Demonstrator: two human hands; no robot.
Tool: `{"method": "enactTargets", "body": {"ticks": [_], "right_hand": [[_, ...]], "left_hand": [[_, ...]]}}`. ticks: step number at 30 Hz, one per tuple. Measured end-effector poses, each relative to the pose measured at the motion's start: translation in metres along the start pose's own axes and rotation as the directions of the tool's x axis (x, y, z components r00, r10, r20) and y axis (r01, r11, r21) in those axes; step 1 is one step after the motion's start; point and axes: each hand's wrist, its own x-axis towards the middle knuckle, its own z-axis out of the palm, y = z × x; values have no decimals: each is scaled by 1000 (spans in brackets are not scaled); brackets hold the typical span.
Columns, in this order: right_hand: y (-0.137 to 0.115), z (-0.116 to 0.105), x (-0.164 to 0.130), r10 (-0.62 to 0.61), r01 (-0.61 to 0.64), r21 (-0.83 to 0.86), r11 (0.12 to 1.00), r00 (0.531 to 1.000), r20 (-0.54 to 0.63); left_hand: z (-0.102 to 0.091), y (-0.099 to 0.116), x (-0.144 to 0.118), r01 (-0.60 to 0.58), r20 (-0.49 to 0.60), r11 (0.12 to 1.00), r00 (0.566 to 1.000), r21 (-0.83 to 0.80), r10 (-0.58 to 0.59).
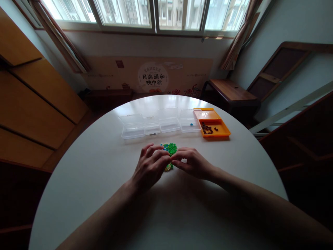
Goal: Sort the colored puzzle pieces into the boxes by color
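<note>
I see the round white tabletop (104, 194) spread under both hands. Beyond my fingertips runs a row of clear plastic boxes (158, 125), lids open, and to the far right of them an orange tray (221, 130) holding dark bits. My left hand (151, 166) and right hand (194, 162) meet fingertip to fingertip, fingers curled down over the pile of small beads (171, 148), green on top, yellow at the near edge. Each grip is pinched at the pile; whether either actually holds a bead, I cannot tell.
</note>
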Motion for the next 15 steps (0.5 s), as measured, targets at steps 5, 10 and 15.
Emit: {"method": "enactTargets", "body": {"ticks": [5,10,15], "right_hand": [[4,2,0,-27,25,-28,999,999,-38],[35,-14,-1,62,-80,-62,995,966,-251],[86,-46,-8,243,-330,-35,943,758,-606]], "left_hand": [[0,0,0,3,-12,1000,1000,6,-3],[7,-5,-7,103,-42,995,994,10,-102],[14,-11,-16,290,-75,955,956,61,-285]]}}
